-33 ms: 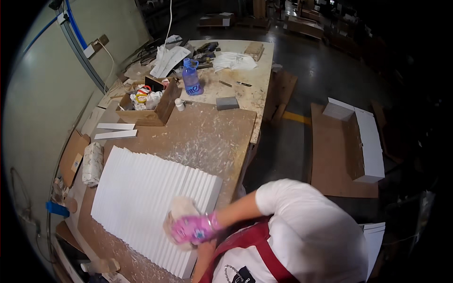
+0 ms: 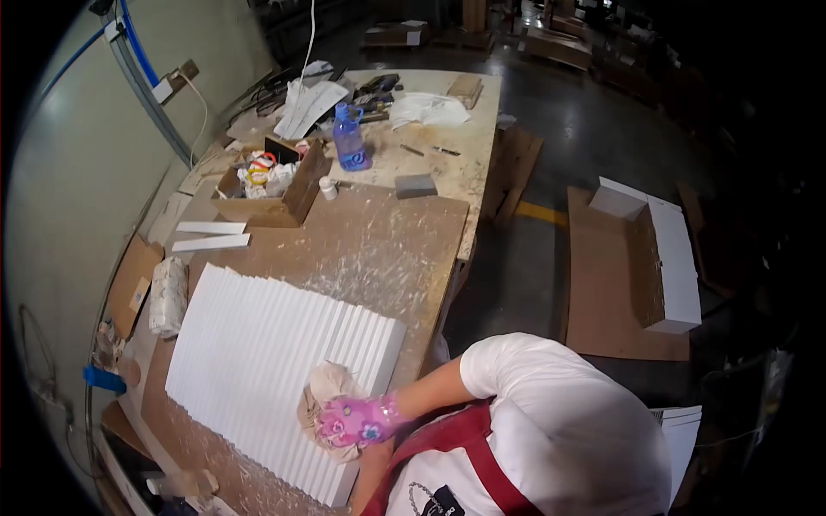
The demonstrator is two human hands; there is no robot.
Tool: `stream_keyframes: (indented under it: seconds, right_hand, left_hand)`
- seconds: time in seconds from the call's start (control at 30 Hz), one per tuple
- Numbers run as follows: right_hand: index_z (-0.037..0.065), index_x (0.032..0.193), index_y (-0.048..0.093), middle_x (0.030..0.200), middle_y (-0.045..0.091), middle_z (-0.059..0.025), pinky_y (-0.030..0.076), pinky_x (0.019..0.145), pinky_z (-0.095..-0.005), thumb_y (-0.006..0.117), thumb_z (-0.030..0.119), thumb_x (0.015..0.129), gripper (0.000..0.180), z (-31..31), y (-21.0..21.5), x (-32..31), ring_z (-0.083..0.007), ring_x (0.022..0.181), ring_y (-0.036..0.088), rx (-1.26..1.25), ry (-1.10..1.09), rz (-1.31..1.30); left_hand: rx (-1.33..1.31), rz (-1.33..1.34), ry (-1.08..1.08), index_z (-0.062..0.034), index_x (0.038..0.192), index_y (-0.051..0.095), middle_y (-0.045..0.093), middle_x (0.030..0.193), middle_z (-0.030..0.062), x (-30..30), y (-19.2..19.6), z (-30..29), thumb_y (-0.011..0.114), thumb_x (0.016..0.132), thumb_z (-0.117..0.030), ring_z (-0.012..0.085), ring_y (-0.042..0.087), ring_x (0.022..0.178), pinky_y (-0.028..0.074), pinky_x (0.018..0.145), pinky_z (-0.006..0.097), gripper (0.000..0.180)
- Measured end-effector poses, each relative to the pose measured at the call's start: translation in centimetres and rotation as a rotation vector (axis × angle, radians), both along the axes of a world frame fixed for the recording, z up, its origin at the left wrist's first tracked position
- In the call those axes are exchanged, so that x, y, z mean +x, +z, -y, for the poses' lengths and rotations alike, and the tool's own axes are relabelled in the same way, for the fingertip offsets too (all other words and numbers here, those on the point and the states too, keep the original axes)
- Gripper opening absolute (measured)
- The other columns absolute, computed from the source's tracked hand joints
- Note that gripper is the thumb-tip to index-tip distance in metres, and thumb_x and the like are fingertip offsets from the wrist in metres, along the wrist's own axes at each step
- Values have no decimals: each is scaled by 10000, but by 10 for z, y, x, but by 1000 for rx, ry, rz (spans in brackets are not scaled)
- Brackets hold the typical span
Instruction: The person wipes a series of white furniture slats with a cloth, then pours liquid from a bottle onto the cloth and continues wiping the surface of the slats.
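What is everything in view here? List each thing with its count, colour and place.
ribbed panel: one, white, near end of bench
cloth: one, beige, on the panel
cardboard box: one, brown, mid bench
bottle: one, blue, far bench
block: one, grey, right of the box
strips: two, white, left edge
open carton: one, white, floor at right
right hand: one, pink flowered glove, gripping the cloth
left hand: hidden

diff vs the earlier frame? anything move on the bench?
No visible change. The gloved hand presses the beige cloth on the white ribbed panel, same spot as before. The cardboard box, blue bottle and grey block sit where they were.
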State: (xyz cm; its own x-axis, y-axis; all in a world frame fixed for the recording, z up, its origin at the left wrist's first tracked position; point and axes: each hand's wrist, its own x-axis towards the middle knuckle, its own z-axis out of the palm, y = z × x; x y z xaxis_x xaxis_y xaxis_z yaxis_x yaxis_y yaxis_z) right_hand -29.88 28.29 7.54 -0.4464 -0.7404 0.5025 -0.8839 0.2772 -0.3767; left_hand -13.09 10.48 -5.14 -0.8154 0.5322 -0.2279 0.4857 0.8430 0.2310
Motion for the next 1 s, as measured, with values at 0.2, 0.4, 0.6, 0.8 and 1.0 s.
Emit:
stream_keyframes:
  seconds: [0.2,0.4,0.6,0.8,1.0]
  right_hand:
    - [101,932,635,979,629,-118,489,832,-406,649,216,771,198,-131,-28,-61,-289,963,596,216,-267,-203]
    - [50,1014,626,1062,619,-172,477,907,-388,551,76,771,255,-125,10,-42,-288,995,601,339,-413,-349]
    - [82,1211,535,1186,576,-82,437,969,-332,552,173,855,368,-89,-81,6,-204,1192,498,266,-235,460]
    - [11,1242,544,1202,579,-189,494,870,-399,463,112,933,335,-196,-35,-54,-301,1082,580,141,-617,33]
    - [106,1240,567,1252,570,-137,404,1034,-369,654,225,800,463,-70,-42,34,-274,1147,542,195,39,447]
  left_hand:
    - [570,-188,41,-7,1156,567,548,1260,179,-18,75,-32,552,832,-39,357,573,1083,499,874,408,325]
    - [432,-342,-69,-18,1141,597,566,1251,152,-16,73,-25,565,813,-74,319,592,1089,506,866,379,334]
    - [488,-360,-108,5,1120,588,557,1246,158,-18,71,-28,583,792,-45,333,596,1045,519,850,386,332]
    - [492,-398,-125,17,1081,607,567,1218,156,-21,69,-30,594,791,-48,305,604,1038,525,834,370,298]
    - [387,-302,-161,-1,1107,608,576,1219,139,-7,49,-18,570,766,-47,292,598,1060,523,837,368,346]
